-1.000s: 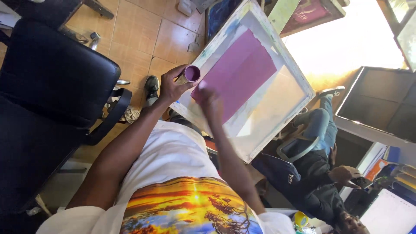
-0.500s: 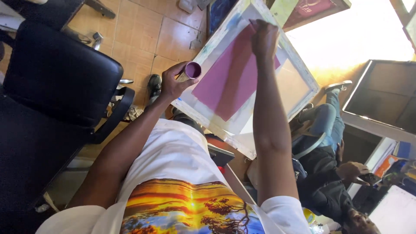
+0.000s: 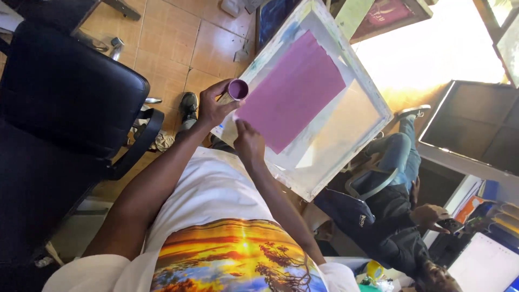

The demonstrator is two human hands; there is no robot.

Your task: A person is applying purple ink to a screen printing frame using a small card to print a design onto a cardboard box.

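Head view is rotated, looks down the person's white shirt with a sunset print (image 3: 232, 259) toward the floor

Left hand (image 3: 213, 105) is closed around a small cup (image 3: 238, 89), round rim facing the camera, inside coated purple. Cup sits just at the near edge of the screen frame (image 3: 373, 94)

Screen frame: rectangular, pale whitish border with blue and grey smudges, tilted diagonally in view. Mesh inside is translucent, pale tan on the lower part. A flat purple coating (image 3: 289, 94) covers the upper-middle of the mesh as a clean-edged rectangle, even in colour, a lighter unpainted margin around it

Right hand (image 3: 248, 143) rests on the frame at the lower corner of the purple area, fingers curled; a tool may be under it, cannot tell what it grips

Surroundings: black office chair (image 3: 65, 92) to one side, tiled floor (image 3: 167, 38) beneath, a shoe (image 3: 188, 104) near the left wrist. Another person in jeans and dark top (image 3: 394, 216) sits beyond the frame, hand on a dark device. Dark monitor (image 3: 470, 127) further out
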